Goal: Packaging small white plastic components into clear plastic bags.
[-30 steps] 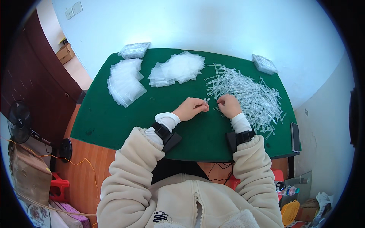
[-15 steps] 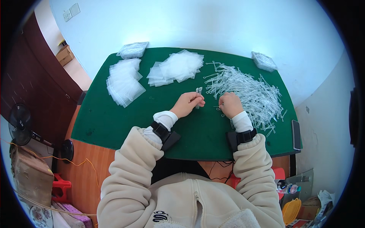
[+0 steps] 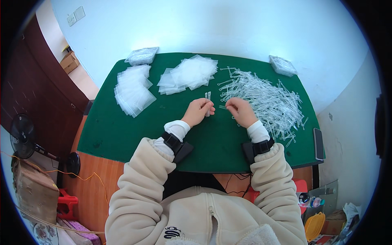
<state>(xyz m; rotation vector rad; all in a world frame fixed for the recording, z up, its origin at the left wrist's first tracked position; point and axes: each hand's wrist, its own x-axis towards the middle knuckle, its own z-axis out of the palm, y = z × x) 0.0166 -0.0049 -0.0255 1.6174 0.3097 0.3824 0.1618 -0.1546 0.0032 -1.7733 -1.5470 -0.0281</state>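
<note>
A few clear plastic sticks [image 3: 208,96] stand upright in the closed fingers of my left hand [image 3: 197,112], over the middle of the green table. Across from it, my right hand [image 3: 242,112] pinches another clear plastic stick [image 3: 223,107], whose end points toward the left hand; a small gap parts the two hands. Just beyond the right hand spreads a large loose pile of clear plastic sticks [image 3: 269,100], many with a small loop at one end. Their exact kind is too fine to make out.
Clear flat bags lie fanned in a left stack [image 3: 132,90] and a middle stack [image 3: 192,72]. Wrapped packs sit at the back left [image 3: 141,56] and back right [image 3: 283,65]. A phone [image 3: 318,144] rests at the right edge of the green tabletop [image 3: 110,136].
My right hand has come away from the pile's near edge, leftward and slightly up, with a stick now showing in its pinch. My left hand has shifted slightly left with its sticks.
</note>
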